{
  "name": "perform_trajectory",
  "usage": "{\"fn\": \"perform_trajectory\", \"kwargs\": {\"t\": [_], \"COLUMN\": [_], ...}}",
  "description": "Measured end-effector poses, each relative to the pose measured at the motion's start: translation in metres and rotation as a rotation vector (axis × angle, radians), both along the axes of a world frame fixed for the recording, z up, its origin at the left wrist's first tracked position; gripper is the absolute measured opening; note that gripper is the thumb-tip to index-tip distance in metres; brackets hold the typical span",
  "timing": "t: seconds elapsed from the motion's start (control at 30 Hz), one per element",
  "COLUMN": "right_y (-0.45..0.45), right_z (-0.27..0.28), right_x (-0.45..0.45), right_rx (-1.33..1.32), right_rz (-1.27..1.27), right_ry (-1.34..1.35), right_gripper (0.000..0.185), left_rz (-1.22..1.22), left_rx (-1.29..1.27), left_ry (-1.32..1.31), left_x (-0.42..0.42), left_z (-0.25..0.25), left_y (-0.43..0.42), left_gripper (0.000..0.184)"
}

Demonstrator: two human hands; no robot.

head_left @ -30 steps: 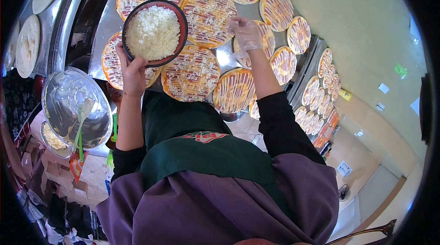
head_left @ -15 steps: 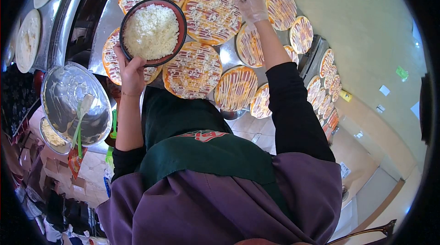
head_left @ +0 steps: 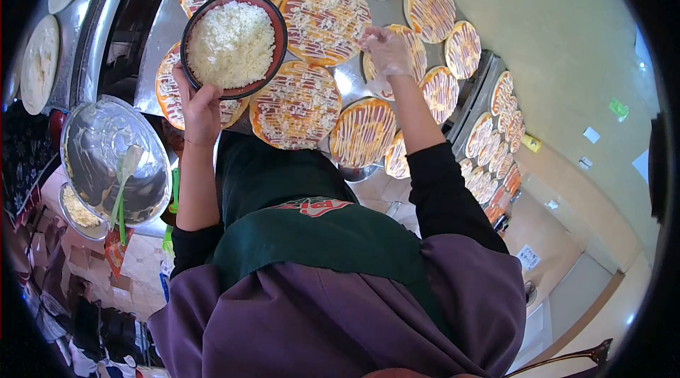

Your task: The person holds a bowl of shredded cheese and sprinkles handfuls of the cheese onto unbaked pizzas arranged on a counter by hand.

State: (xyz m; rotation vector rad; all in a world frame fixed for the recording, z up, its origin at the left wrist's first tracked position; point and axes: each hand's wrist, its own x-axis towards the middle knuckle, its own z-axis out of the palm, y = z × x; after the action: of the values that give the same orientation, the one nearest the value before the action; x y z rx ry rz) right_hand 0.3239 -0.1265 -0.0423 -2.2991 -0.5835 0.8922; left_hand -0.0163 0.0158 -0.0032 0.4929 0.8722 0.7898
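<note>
My left hand [head_left: 202, 110] grips the near rim of a black-rimmed bowl [head_left: 280, 52] with a reddish inside, thumb over the edge. White crumbly shreds [head_left: 232, 45] fill the bowl, held above the pizzas. In a clear plastic glove, my right hand [head_left: 388, 54] hovers at the right edge of a striped pizza [head_left: 326, 20] strewn with white shreds. Its fingers are curled together; what lies in them is hidden. Partly beneath that hand is a smaller striped pizza [head_left: 418, 52]. Another pizza with white shreds [head_left: 296, 105] lies near my apron.
A metal counter [head_left: 350, 79] carries several more pizzas, including a striped one [head_left: 363, 133] in front. At left stands a smeared steel bowl [head_left: 152, 158] with a spatula [head_left: 122, 183], above a smaller bowl of pale shreds [head_left: 79, 209]. More pizzas [head_left: 504, 127] cover a farther surface at right.
My right hand has come nearer to my body, from the far striped pizza to beside the middle one. My left hand still holds the bowl in nearly the same place.
</note>
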Motion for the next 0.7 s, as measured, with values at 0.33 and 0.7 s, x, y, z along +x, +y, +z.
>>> {"fn": "perform_trajectory", "kwargs": {"t": [0.33, 0.7], "right_y": [-0.011, 0.016], "right_z": [0.014, 0.030], "right_x": [-0.048, -0.089], "right_rx": [-0.067, -0.041], "right_rz": [-0.013, 0.272], "right_ry": [-0.042, -0.190], "right_gripper": [0.029, 0.030], "left_rz": [-0.018, -0.033], "left_rx": [0.006, 0.034], "left_ry": [-0.004, 0.028], "left_x": [0.000, -0.014], "left_z": [0.002, -0.004], "left_y": [0.002, 0.004], "left_gripper": [0.060, 0.071]}}
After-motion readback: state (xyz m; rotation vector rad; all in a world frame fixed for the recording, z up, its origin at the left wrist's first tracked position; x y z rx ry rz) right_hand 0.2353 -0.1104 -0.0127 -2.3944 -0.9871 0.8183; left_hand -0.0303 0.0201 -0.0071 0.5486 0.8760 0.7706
